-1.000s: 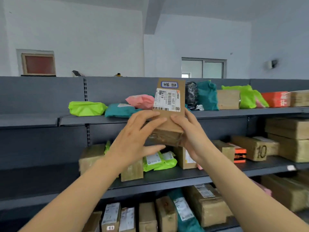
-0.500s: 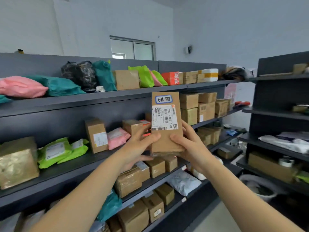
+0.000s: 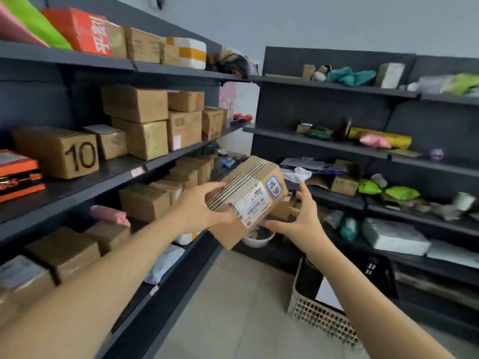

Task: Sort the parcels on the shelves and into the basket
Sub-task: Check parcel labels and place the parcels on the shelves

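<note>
Gripping a brown cardboard parcel (image 3: 248, 200) near the middle of the frame, the left hand (image 3: 201, 209) has its thumb laid across the labelled face and its fingers curled over the ridged upper edge. The parcel is tilted, its far end raised toward the upper right, and it carries a white shipping label (image 3: 252, 204) with barcodes and a small blue-bordered sticker (image 3: 274, 187) beside it. The right hand (image 3: 300, 220) is just right of the parcel with its fingers spread; the thumb points toward the parcel's lower edge, but whether it touches the cardboard cannot be told. Both forearms run in bare from the bottom of the frame.

Below the right forearm, at lower right, a perforated plastic basket (image 3: 318, 316) stands on the pale floor. Behind the parcel's lower corner a white bowl (image 3: 258, 239) sits low down. The dark shelving (image 3: 160, 158) along the left side holds stacked cardboard boxes, among them a box marked 10 (image 3: 58, 151) at centre left and an orange box (image 3: 19, 174) at the left edge. A second shelf unit (image 3: 311, 145) on the right side carries green, pink and white soft parcels.
</note>
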